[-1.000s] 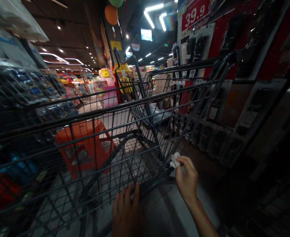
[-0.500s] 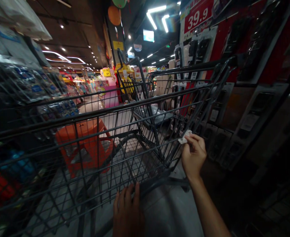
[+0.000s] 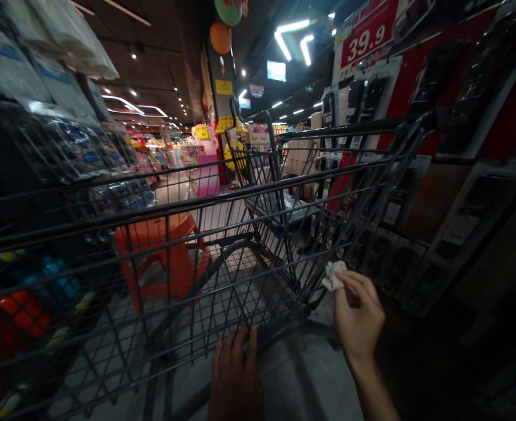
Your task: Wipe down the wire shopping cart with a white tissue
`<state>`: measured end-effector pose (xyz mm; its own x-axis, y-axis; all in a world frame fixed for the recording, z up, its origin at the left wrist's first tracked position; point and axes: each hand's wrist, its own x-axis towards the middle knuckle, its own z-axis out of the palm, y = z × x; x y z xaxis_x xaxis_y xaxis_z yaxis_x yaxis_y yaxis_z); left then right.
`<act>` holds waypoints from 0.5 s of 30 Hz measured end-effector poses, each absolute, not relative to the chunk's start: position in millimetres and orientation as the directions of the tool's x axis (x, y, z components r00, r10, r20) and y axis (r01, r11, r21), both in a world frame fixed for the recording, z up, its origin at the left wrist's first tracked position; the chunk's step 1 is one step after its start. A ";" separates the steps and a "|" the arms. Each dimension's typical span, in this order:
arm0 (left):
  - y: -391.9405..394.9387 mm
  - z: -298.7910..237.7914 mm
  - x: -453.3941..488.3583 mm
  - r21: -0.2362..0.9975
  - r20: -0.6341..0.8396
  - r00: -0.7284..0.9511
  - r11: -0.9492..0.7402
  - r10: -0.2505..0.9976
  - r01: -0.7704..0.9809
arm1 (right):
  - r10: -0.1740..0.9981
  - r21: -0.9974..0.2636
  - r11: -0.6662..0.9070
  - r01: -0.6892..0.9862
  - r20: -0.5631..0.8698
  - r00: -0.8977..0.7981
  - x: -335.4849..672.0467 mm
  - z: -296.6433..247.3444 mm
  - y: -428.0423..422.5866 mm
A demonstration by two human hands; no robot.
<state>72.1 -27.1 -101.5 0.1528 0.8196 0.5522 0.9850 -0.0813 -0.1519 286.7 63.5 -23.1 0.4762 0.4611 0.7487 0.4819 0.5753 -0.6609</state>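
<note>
A dark metal shopping cart (image 3: 205, 202) stretches across the head view, its wire side facing me. Between the thumb and fingers of my right hand (image 3: 360, 318) is a crumpled white tissue (image 3: 334, 276), held close to the wires at the cart's lower right corner. Whether the tissue touches a wire I cannot tell. Low in the middle, my left hand (image 3: 236, 374) has its fingers stretched out against the bottom edge of the wire side, palm hidden from me. Through the mesh, a folding seat flap (image 3: 291, 207) shows at the cart's handle end.
Behind the cart stands an orange plastic stool (image 3: 161, 257) on the tiled floor. Packaged goods hang on the right-hand rack (image 3: 389, 216) under a red price sign (image 3: 367, 41). More bagged goods (image 3: 82, 146) hang at left, and a pink display (image 3: 205, 172) stands further down the aisle.
My right hand has moved down with the tissue, away from the higher wires. My left hand stays at the bottom edge. The whole view has shifted slightly, scenery sliding right and down.
</note>
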 end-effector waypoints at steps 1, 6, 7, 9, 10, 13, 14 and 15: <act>-26.7 -102.1 71.4 -0.165 0.555 0.167 -0.089 0.815 0.982 | 0.410 -0.636 0.599 0.487 0.766 0.495 285.5 -8.9 63.3; -25.1 -102.7 70.8 -0.195 0.550 0.210 -0.120 0.808 0.973 | 0.377 -0.531 0.670 0.519 0.846 0.378 260.4 31.1 71.1; -25.2 -101.9 71.9 -0.190 0.546 0.202 -0.115 0.813 0.975 | 0.382 -0.526 0.671 0.522 0.850 0.364 254.9 30.6 72.6; -26.2 -99.2 75.2 -0.178 0.551 0.184 -0.101 0.814 0.979 | 0.375 -0.524 0.669 0.527 0.850 0.370 246.8 24.6 73.2; -26.8 -97.5 77.1 -0.171 0.553 0.177 -0.097 0.814 0.980 | 0.375 -0.526 0.668 0.527 0.849 0.372 244.4 20.2 72.5; -28.6 -92.3 81.7 -0.145 0.547 0.156 -0.090 0.822 0.985 | 0.420 -0.531 0.674 0.514 0.848 0.324 240.9 3.6 67.4; -28.8 -91.2 82.5 -0.139 0.542 0.153 -0.091 0.827 0.986 | 0.440 -0.534 0.677 0.507 0.845 0.302 239.8 -3.0 65.3; -28.8 -90.7 83.0 -0.137 0.539 0.152 -0.092 0.828 0.986 | 0.461 -0.538 0.679 0.499 0.842 0.281 238.4 -10.2 63.3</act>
<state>83.0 -28.8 -90.7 0.1524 0.8283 0.5391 0.9862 -0.0922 -0.1372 238.4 63.3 -10.2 0.2807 0.4607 0.8420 0.4992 0.6792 -0.5380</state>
